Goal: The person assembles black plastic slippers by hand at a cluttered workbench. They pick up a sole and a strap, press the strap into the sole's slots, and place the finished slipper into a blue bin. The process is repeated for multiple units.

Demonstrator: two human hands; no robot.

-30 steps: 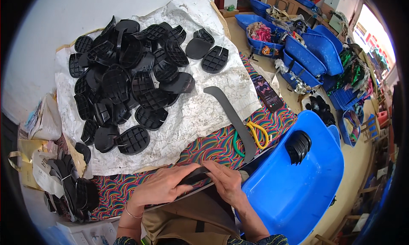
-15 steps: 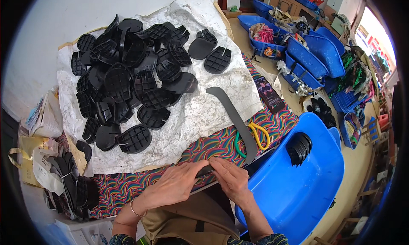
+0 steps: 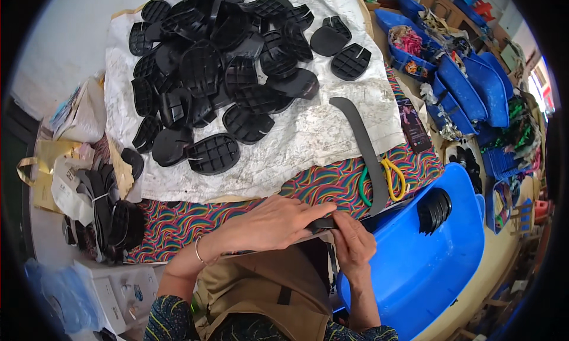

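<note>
My left hand (image 3: 275, 223) and my right hand (image 3: 354, 240) meet at the table's near edge, fingers closed on a small black piece (image 3: 322, 223). Most of that piece is hidden by the fingers, so its kind does not show. Beyond my right hand lies a long curved dark grey strip (image 3: 363, 142), its near end over scissors (image 3: 396, 181) with one green and one yellow handle. Farther off, black shoe heels (image 3: 201, 68) with gridded undersides are heaped on a stained white sheet (image 3: 308, 127).
Right of me stands a blue tub (image 3: 409, 270) with a nested stack of black heels (image 3: 434, 210) inside. A phone (image 3: 415, 124) lies on the patterned cloth (image 3: 195, 222). Tied dark strips (image 3: 101, 204) and bags sit at the left. Several blue tubs (image 3: 465, 92) stand behind.
The view has shifted, so the table's things appear higher and farther right. My hands stay together at the edge, and more of the black piece shows between them.
</note>
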